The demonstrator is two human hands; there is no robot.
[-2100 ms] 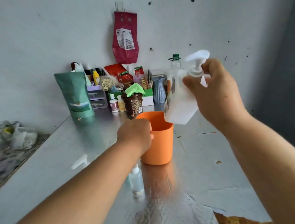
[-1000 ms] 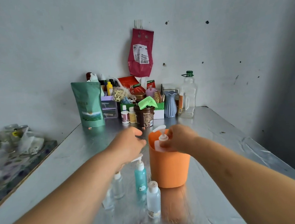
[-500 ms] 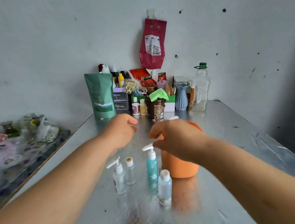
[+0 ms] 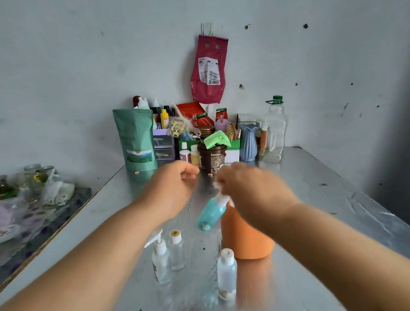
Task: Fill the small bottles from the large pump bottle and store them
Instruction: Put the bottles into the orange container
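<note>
Teal bottle (image 4: 210, 214), just standing left of the orange cup (image 4: 246, 241), now lifted tilted, my right hand (image 4: 254, 193) pinching its pump, left hand (image 4: 174, 185) loose, empty; probably storing it.

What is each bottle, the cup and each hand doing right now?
teal bottle, lifted off the table, tilted, held at its pump top.
right hand, grips the teal bottle.
left hand, fingers loosely curled, holds nothing.
orange cup, upright on the table.
clear pump bottle, upright, pump on.
small clear bottle, upright, capped.
white-capped bottle, upright, capped.
</note>
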